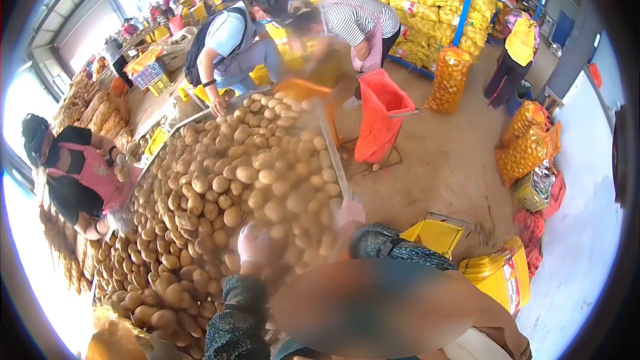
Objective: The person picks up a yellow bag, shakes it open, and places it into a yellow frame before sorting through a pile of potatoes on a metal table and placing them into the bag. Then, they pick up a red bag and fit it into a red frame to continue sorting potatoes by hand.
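A big heap of potatoes (pixel 220 177) covers the table in front of me. My left hand (pixel 252 245), in a pale glove, is over the near part of the heap; its fingers are blurred, and whether it grips a potato is hidden. My right hand (pixel 351 212), also in a pale glove, is at the table's raised metal edge (pixel 335 153). Its fingers are smeared and their hold cannot be made out. Several potatoes between my two hands look blurred.
A person in a pink apron (pixel 107 183) works at the left. Another person (pixel 230 47) reaches into the far side, beside a bending person in stripes (pixel 357 23). A red bag (pixel 381 117) stands right of the table. Yellow sacks (pixel 493 270) lie near my right.
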A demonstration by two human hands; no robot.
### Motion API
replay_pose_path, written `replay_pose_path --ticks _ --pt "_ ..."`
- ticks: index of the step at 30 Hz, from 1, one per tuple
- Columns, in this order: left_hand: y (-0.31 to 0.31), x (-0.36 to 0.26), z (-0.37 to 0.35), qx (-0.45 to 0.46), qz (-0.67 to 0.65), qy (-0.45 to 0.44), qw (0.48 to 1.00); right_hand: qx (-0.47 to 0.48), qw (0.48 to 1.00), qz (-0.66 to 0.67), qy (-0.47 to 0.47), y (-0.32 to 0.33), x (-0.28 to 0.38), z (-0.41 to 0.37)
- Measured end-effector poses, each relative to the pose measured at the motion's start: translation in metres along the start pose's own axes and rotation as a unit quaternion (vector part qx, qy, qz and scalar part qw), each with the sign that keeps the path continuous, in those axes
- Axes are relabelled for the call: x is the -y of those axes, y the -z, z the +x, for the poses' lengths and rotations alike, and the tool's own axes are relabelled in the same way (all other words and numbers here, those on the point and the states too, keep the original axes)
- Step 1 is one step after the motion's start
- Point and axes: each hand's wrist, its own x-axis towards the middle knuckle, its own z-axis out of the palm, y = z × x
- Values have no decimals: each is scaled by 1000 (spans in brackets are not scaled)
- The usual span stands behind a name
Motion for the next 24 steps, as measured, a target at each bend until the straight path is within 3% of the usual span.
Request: replay_pose_path --ticks 3,6,7,10,14,19,24 --pt "-3 19 26 47 96 -6 994 -52 998 -32 33 -13 -4 7" --pt "8 -22 40 77 199 19 977 -65 997 -34 37 -8 -4 6" --pt "11 -40 48 130 237 63 961 -67 996 -34 39 -6 -2 6" --pt "12 -60 57 189 272 76 940 -12 999 1 -42 10 8 13" --pt "9 -72 71 240 305 135 912 59 995 29 -70 8 -8 39" --pt "-19 -65 72 181 352 172 902 82 992 60 -69 12 -8 39" --pt "-23 -81 84 204 349 222 887 77 989 111 -63 12 -10 39"
